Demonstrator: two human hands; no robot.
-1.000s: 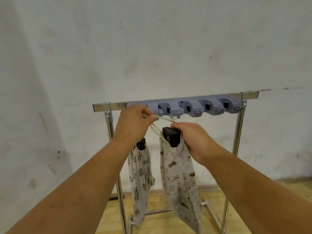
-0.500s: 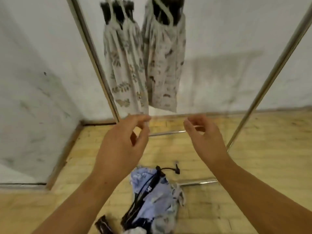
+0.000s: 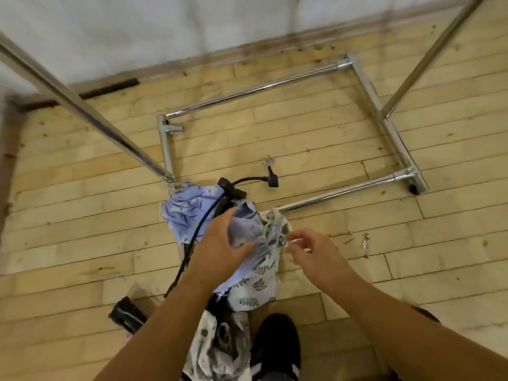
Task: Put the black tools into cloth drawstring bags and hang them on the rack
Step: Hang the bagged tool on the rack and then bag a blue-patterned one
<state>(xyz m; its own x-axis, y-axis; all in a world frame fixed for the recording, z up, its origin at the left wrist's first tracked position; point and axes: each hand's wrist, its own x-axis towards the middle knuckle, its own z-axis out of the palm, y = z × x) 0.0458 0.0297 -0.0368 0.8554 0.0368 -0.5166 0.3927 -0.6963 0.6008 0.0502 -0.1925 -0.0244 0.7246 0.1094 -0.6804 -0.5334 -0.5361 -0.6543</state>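
Observation:
A heap of cloth drawstring bags lies on the wooden floor at the rack's foot. My left hand point(image 3: 220, 243) grips the pale blue bag point(image 3: 187, 210) at its bunched top. My right hand point(image 3: 310, 254) pinches the edge of the white leaf-print bag point(image 3: 255, 287) beside it. A black tool point(image 3: 229, 189) with a curved hose point(image 3: 253, 179) pokes out from under the blue cloth. Another black tool point(image 3: 126, 314) lies on the floor to the left of my arm. A grey-patterned bag point(image 3: 211, 350) lies nearest my feet. The hanging bags are out of view.
The chrome rack base point(image 3: 390, 133) frames the floor ahead, and its slanted uprights point(image 3: 82, 108) rise at left and right. A small metal piece point(image 3: 366, 243) lies right of my hand. My black shoe point(image 3: 275, 345) is below the heap. The white wall point(image 3: 165, 28) is behind.
My view swung down from the hanging bags to the floor. Both hands dropped from mid-air onto the heap and took hold of the cloth.

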